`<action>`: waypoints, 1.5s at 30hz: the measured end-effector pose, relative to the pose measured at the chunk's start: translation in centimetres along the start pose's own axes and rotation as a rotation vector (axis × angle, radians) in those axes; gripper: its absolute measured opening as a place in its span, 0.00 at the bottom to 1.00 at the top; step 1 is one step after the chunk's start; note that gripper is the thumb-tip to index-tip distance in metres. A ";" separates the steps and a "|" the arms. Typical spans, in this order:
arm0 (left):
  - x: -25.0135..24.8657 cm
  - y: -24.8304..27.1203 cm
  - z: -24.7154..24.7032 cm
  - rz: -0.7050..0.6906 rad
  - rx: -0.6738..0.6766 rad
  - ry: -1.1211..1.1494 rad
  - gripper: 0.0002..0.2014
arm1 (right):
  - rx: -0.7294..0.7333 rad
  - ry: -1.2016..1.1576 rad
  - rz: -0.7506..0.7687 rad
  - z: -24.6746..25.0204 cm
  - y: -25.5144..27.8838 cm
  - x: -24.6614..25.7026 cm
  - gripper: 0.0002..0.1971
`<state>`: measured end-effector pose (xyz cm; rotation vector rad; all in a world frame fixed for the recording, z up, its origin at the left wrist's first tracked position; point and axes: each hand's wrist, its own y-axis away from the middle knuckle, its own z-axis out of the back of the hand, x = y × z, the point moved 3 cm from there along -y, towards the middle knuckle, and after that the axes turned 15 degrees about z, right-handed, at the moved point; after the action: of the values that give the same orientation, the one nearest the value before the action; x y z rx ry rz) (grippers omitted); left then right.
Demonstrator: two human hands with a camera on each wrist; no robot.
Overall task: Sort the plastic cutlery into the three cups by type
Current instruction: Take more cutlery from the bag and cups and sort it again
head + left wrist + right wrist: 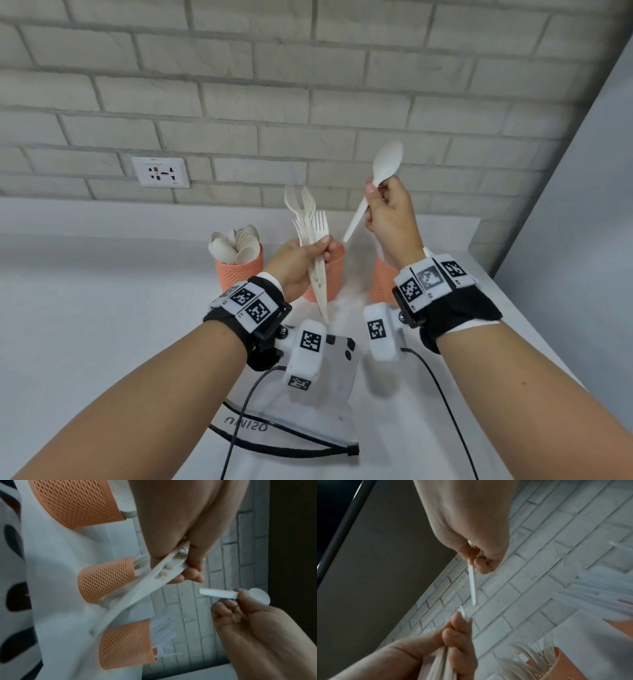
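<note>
Left hand [297, 261] grips fork bunch [310, 222], right hand [390, 214] pinches one spoon [378, 178], both raised above three cups [239, 270].

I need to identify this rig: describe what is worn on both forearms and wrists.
Both forearms are bare. Each wrist carries a black strap: left strap, right strap. White blocks with black square code markers sit on top. A white camera pod hangs under each wrist, trailing a thin black cable.

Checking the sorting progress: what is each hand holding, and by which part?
The left hand grips a bundle of forks around their handles, tines up. The right hand pinches one spoon on its handle just below the bowl.
</note>
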<state>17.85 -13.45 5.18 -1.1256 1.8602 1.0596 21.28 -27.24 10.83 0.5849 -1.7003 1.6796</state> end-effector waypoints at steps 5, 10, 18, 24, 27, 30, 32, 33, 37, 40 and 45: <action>-1.2 1.6 1.1 -0.052 0.034 0.131 0.12 | 0.276 0.241 -0.044 -2.5 2.0 -1.0 0.07; -1.6 2.9 1.4 -0.027 0.067 0.060 0.11 | 0.338 0.181 -0.131 -5.2 4.2 -0.7 0.06; -2.2 3.4 3.2 -0.043 -0.095 0.196 0.15 | 0.511 0.037 -0.162 -7.6 5.4 1.0 0.16; -2.2 3.3 3.3 -0.076 -0.257 0.007 0.14 | 0.620 0.161 -0.161 -9.0 6.1 2.1 0.30; -2.1 3.6 2.8 -0.059 -0.217 -0.117 0.13 | 0.597 0.197 -0.185 -9.1 6.1 1.9 0.24; -2.0 3.5 2.5 -0.033 -0.172 -0.318 0.20 | 0.472 0.182 -0.170 -9.0 6.1 1.7 0.18; -2.0 3.5 2.6 -0.013 -0.141 -0.378 0.21 | 0.405 0.101 -0.209 -8.9 6.2 1.2 0.14; -2.1 3.7 2.6 -0.007 -0.116 -0.383 0.20 | 0.373 0.052 -0.244 -8.9 6.1 0.8 0.13; -2.4 3.5 3.9 -0.046 -0.203 -0.319 0.22 | 0.208 -0.088 -0.328 -7.3 4.6 -1.0 0.16; -3.2 3.4 5.4 -0.150 -0.306 -0.241 0.17 | 0.047 -0.107 -0.313 -5.4 2.1 -1.7 0.19; -4.1 3.7 6.3 -0.217 -0.298 -0.273 0.23 | -0.065 -0.046 -0.270 -4.7 -0.7 -3.3 0.20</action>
<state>16.95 -5.38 7.13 -1.2471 1.3661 1.3180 24.74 -23.14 8.65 0.7887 -1.6204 1.4250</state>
